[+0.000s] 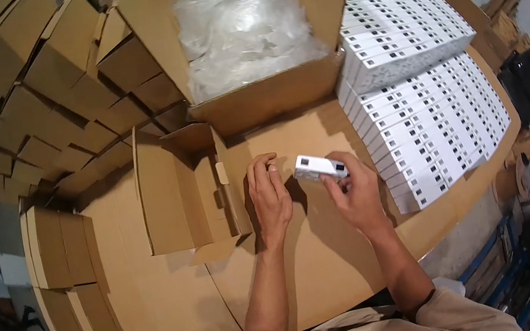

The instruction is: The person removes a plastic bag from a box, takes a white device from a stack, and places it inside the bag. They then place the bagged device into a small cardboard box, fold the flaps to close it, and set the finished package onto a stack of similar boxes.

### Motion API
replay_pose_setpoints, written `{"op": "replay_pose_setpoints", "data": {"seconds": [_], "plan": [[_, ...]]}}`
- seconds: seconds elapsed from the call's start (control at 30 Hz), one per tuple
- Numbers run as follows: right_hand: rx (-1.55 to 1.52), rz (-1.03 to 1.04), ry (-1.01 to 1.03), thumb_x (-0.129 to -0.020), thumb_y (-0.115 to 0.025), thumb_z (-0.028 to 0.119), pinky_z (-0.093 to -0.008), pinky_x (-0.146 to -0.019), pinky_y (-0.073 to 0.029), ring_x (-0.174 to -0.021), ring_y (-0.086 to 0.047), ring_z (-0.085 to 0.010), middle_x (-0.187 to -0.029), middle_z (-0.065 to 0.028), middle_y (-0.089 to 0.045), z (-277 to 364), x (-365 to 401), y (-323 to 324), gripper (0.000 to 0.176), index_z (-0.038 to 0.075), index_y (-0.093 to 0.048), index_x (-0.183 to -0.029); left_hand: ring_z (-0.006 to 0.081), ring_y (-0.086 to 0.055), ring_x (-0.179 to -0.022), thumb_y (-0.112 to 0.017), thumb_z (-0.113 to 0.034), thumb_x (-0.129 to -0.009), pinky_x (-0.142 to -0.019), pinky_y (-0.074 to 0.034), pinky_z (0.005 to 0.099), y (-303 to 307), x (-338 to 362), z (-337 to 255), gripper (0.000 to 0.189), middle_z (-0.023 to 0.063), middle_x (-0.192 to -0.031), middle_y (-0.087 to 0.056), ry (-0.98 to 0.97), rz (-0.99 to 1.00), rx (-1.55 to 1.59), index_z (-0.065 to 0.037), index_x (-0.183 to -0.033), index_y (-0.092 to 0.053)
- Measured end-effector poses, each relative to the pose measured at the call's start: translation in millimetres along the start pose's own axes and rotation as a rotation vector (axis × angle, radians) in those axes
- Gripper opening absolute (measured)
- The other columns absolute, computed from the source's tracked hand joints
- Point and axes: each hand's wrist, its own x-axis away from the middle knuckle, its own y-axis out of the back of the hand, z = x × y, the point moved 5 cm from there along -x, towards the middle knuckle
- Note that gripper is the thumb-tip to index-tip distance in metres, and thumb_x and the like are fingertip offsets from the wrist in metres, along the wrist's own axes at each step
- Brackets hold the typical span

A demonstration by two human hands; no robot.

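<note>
My right hand (351,187) grips a small white box (318,167) by its right end, holding it just above the cardboard-covered table (325,274). My left hand (268,193) hovers beside the box's left end with fingers curled, and whether a fingertip touches the box I cannot tell. Left of that hand lies a small open brown carton (179,194) with its flaps spread.
A large open carton (260,96) full of clear plastic bags (241,22) stands behind the hands. Rows of stacked white boxes (421,90) fill the right side. Several folded brown cartons (42,90) pile up at the left. Flat cardboard sheets (69,296) lie at the lower left.
</note>
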Motion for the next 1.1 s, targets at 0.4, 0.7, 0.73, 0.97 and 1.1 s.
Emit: {"op": "replay_pose_setpoints", "data": {"seconds": [0.4, 0.7, 0.73, 0.97, 1.1], "plan": [[-0.317, 0.158, 0.127, -0.096, -0.057, 0.000, -0.0394, -0.099, -0.051, -0.123, -0.061, -0.0270, -0.148, -0.0192, -0.052, -57.6, -60.0, -50.2, 0.023, -0.002, -0.061, -0.119, 0.0123, -0.062, -0.088, -0.052, -0.017, -0.107, -0.078, -0.051, 0.0295, -12.3, -33.6, 32.1, 0.030, 0.0097, -0.105, -0.070, 0.200, 0.032, 0.339, -0.006, -0.134, -0.058], [-0.318, 0.078, 0.019, -0.093, -0.061, -0.008, -0.0375, -0.098, -0.053, -0.115, -0.068, -0.0285, -0.127, -0.0206, -0.063, -90.5, -63.2, -56.4, 0.035, -0.001, -0.051, -0.126, 0.0194, -0.068, -0.099, -0.059, 0.000, -0.097, -0.086, -0.054, 0.0336, -10.8, -33.1, 25.0, 0.042, 0.0132, -0.118, -0.071, 0.018, -0.041, 0.313, -0.003, -0.138, -0.053], [-0.240, 0.059, 0.023, -0.093, -0.062, -0.008, -0.0381, -0.098, -0.053, -0.115, -0.068, -0.0297, -0.122, -0.0207, -0.065, -89.5, -63.7, -52.9, 0.036, -0.001, -0.050, -0.126, 0.0209, -0.069, -0.101, -0.060, 0.000, -0.096, -0.088, -0.054, 0.0347, -11.8, -32.5, 27.0, 0.042, 0.0138, -0.117, -0.071, -0.039, -0.048, 0.246, -0.003, -0.137, -0.054], [-0.242, 0.107, 0.033, -0.090, -0.063, -0.010, -0.0407, -0.101, -0.053, -0.117, -0.068, -0.0332, -0.117, -0.0213, -0.066, -85.8, -65.0, -48.5, 0.042, 0.000, -0.048, -0.127, 0.0280, -0.072, -0.103, -0.062, -0.003, -0.095, -0.090, -0.055, 0.0390, -13.8, -27.3, 33.7, 0.037, 0.0166, -0.113, -0.073, 0.039, -0.001, 0.119, -0.003, -0.131, -0.056], [-0.214, 0.118, 0.052, -0.089, -0.064, -0.008, -0.0413, -0.101, -0.052, -0.117, -0.067, -0.0352, -0.117, -0.0224, -0.066, -88.3, -65.5, -49.1, 0.041, 0.000, -0.049, -0.127, 0.0299, -0.072, -0.103, -0.061, -0.001, -0.094, -0.088, -0.055, 0.0403, -11.0, -27.0, 25.5, 0.036, 0.0175, -0.112, -0.072, 0.048, 0.011, 0.071, -0.003, -0.129, -0.056]]}}
